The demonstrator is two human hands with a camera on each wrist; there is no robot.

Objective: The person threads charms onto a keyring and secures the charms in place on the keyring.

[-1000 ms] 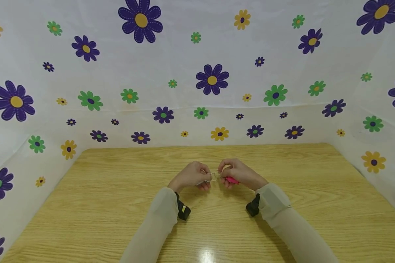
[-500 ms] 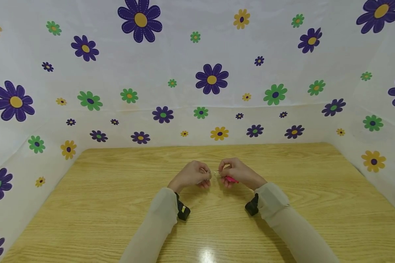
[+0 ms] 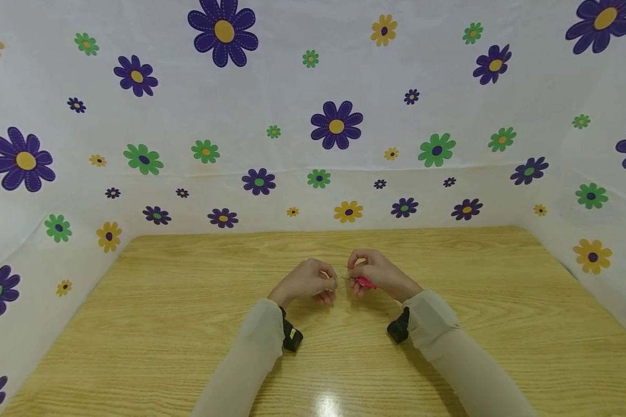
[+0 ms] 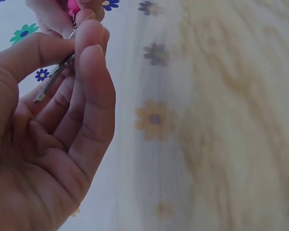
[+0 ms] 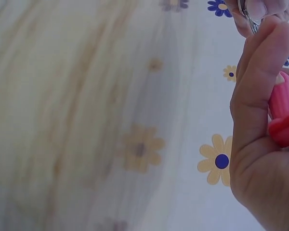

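Observation:
Over the wooden table, my left hand (image 3: 309,280) pinches a thin silver key (image 4: 52,87) between thumb and fingertips. The key's flat blade points back toward the palm in the left wrist view. A metal ring (image 5: 249,17) shows at the fingertips in the right wrist view, partly hidden by fingers. Facing it, my right hand (image 3: 379,275) holds a keychain with a pink and red charm (image 5: 283,110). The charm lies inside the curled fingers, and its upper end is partly covered. Only a small gap separates the two hands; what joins there is too small to tell.
The wood-grain table (image 3: 188,324) stretches around both hands. A white cloth (image 3: 271,75) printed with flowers stands behind and along both sides. Black wrist cameras (image 3: 293,338) are strapped below each sleeve.
The ring seen between the hands a second ago has turned and now shows only faintly by the left fingertips. The left hand has shifted slightly down and right; the right hand has hardly moved.

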